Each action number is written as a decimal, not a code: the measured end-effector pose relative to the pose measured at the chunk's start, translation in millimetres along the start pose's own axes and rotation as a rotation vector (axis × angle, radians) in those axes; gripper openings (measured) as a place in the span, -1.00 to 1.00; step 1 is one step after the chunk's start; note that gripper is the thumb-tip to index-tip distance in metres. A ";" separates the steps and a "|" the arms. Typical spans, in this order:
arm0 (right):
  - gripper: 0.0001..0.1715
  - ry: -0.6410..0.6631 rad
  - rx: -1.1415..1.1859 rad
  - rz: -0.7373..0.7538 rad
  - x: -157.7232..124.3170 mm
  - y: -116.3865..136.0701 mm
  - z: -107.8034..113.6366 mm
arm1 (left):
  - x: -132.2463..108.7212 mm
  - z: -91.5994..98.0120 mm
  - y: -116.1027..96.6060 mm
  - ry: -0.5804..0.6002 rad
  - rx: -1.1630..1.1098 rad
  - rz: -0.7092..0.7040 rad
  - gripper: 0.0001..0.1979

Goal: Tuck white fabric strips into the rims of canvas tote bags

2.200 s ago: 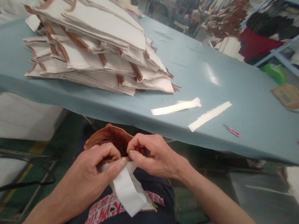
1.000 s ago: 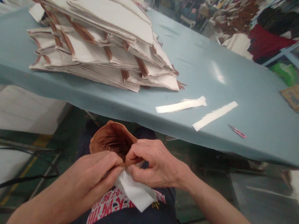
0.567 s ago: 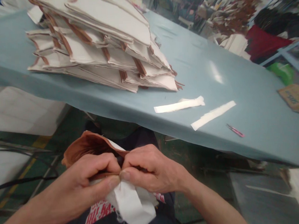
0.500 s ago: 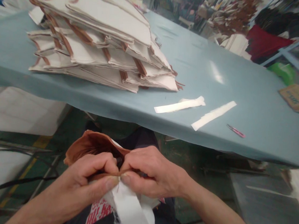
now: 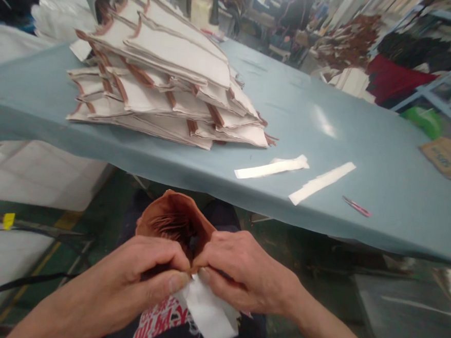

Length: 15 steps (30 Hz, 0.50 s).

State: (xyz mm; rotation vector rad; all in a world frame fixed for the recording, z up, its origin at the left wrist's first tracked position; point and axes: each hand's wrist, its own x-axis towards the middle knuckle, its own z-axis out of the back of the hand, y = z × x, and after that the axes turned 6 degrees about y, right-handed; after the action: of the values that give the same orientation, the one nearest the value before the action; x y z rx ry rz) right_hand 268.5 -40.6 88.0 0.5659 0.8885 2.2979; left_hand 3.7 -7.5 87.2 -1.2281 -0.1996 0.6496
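My left hand (image 5: 155, 269) and my right hand (image 5: 238, 271) meet over my lap, each pinching the edge of a brown fabric piece (image 5: 201, 207). The fingertips are close together at the top of a white strip (image 5: 212, 314), which hangs down between them. Beyond the hands, the brown fabric bulges open and shows many folded layers inside. Loose threads hang beside the white strip. Red lettering (image 5: 159, 323) on a white patch shows below my left hand, against dark clothing.
A blue-green table (image 5: 195, 171) crosses the view, bearing stacked white pieces with brown edging (image 5: 179, 54), two white strips (image 5: 274, 167) and pink-handled snips (image 5: 357, 206). A cardboard box (image 5: 446, 157) sits at the right. White bins stand at the left.
Both hands have shifted slightly right and down in view, still pinching the fabric. More of the brown fabric's open, layered inside shows. The table items have shifted slightly with the view.
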 end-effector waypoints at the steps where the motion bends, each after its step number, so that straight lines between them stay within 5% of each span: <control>1: -0.70 0.006 -0.040 0.001 1.3 2.7 1.9 | 2.2 0.4 -2.9 -0.003 0.014 -0.008 -0.67; 8: -0.79 0.091 -0.266 -0.043 -11.9 22.3 5.2 | 7.1 -23.6 -17.3 -0.117 0.295 -0.100 -0.65; 15: -0.54 -0.022 -0.316 0.012 -37.6 32.8 -7.3 | -2.5 -94.6 -7.9 -0.236 0.549 -0.230 -0.77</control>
State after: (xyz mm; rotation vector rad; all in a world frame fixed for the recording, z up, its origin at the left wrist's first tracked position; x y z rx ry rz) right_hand 279.1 -88.5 100.0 0.4562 0.4963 2.3746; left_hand 49.7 -86.7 62.3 -0.5899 -0.3287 0.5947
